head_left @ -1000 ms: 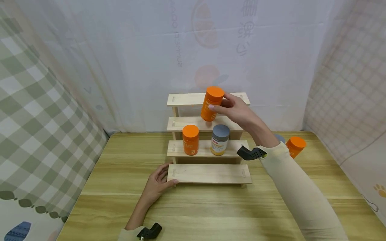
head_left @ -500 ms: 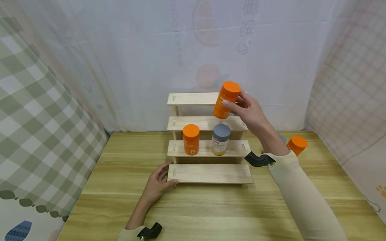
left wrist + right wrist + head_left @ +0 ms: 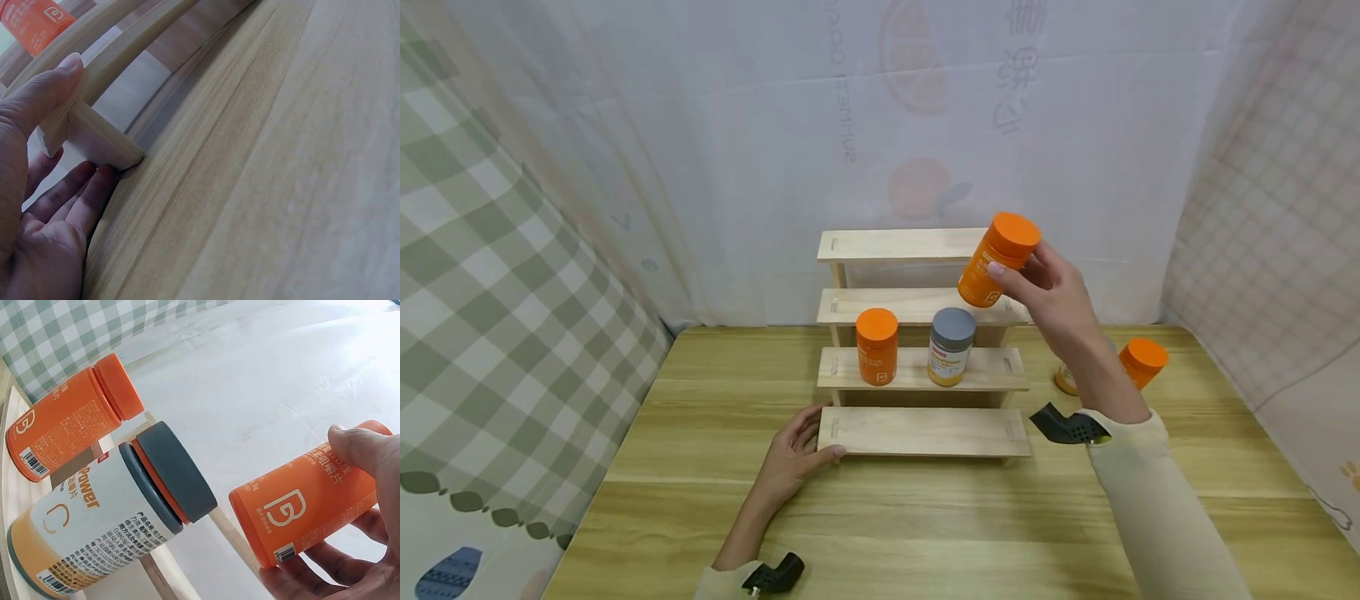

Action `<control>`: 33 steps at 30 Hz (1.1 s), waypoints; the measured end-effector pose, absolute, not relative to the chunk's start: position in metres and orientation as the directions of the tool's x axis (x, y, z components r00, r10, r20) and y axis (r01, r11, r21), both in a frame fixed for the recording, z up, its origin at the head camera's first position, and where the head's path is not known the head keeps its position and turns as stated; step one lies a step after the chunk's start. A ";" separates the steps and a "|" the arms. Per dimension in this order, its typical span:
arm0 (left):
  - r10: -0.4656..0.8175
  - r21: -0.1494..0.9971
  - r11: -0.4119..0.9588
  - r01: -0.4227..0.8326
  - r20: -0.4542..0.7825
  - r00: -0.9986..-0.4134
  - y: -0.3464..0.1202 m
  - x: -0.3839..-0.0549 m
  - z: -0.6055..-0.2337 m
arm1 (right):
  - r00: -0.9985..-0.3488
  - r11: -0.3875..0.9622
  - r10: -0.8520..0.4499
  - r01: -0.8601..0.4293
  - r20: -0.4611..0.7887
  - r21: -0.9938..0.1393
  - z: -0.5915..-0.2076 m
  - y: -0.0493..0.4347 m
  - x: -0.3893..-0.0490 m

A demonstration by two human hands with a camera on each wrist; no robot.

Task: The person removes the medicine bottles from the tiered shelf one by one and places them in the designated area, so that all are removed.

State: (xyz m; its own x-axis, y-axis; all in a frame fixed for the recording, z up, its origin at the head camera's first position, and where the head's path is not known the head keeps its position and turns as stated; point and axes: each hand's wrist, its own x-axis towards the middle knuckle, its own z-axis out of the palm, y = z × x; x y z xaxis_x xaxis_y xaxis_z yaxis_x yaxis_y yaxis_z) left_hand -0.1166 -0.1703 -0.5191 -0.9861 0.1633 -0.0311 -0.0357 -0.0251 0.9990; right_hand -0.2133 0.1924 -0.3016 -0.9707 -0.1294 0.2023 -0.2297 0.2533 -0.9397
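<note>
My right hand (image 3: 1054, 292) grips an orange pill bottle (image 3: 997, 260), tilted, in the air before the right part of the upper shelves. In the right wrist view the thumb lies on one side of this bottle (image 3: 300, 500) and the fingers on the other. My left hand (image 3: 796, 457) holds the left end of the lowest step of a wooden tiered shelf (image 3: 925, 432), thumb on top and fingers beside the leg (image 3: 103, 134). On the step above stand a second orange bottle (image 3: 877, 348) and a grey-lidded bottle (image 3: 951, 348), apart from each other.
Right of the shelf, on the wooden table (image 3: 925, 533), are another orange bottle (image 3: 1142, 362) and another grey-lidded bottle (image 3: 1064, 379), partly hidden by my right arm. A white printed cloth (image 3: 737, 167) hangs behind the shelf, and a green checked cloth (image 3: 497, 275) at left.
My right hand has carried the orange bottle rightward along the upper shelves, rising a little and then lowering, with more tilt. The left hand keeps its place on the lowest step.
</note>
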 end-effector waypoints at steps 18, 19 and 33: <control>0.163 0.999 -0.021 -0.031 -0.027 -0.986 -0.171 -0.118 -0.521 | -0.961 0.086 0.008 -0.275 0.277 -0.957 -0.324 0.214 -0.180; 0.163 0.999 -0.024 -0.030 -0.026 -0.986 -0.171 -0.118 -0.522 | -0.960 0.088 0.016 -0.276 0.278 -0.957 -0.326 0.215 -0.178; 0.169 1.000 -0.019 -0.022 -0.018 -0.986 -0.170 -0.119 -0.521 | -0.968 0.145 0.044 -0.238 0.247 -0.960 -0.363 0.239 -0.162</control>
